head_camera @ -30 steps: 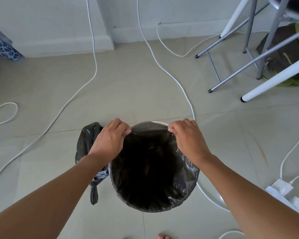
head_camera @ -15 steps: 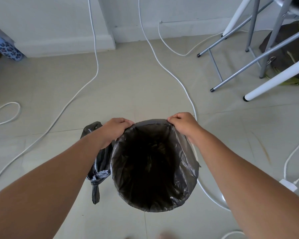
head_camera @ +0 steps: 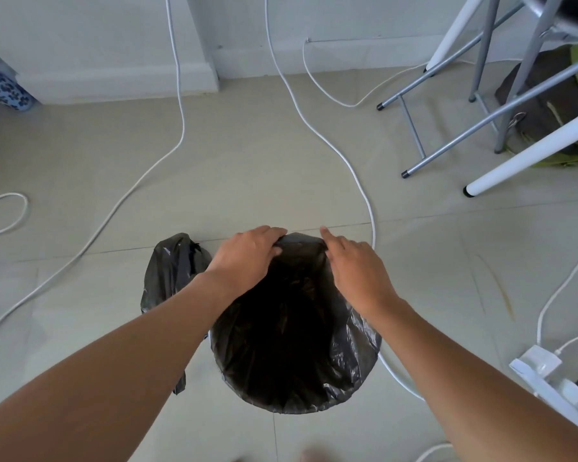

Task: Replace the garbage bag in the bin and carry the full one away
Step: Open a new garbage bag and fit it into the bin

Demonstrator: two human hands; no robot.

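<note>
A round bin stands on the floor in front of me, fully covered by a black garbage bag (head_camera: pixel 354 371) folded over its rim. My left hand (head_camera: pixel 247 253) pinches the bag's edge at the far side of the rim. My right hand (head_camera: pixel 354 265) rests on the same far edge, fingers stretched forward over the plastic. A tied, full black bag (head_camera: pixel 169 271) lies on the floor just left of the bin, partly hidden behind my left forearm.
White cables (head_camera: pixel 334 141) snake across the tiled floor around the bin. A power strip (head_camera: pixel 548 378) sits at the lower right. Metal chair legs (head_camera: pixel 454 138), a white table leg (head_camera: pixel 528 155) and a dark bag (head_camera: pixel 548 95) fill the upper right. The wall runs along the back.
Both hands have moved inward along the far rim, closer together. The right hand went from gripping the edge to lying over it with its fingers stretched out.
</note>
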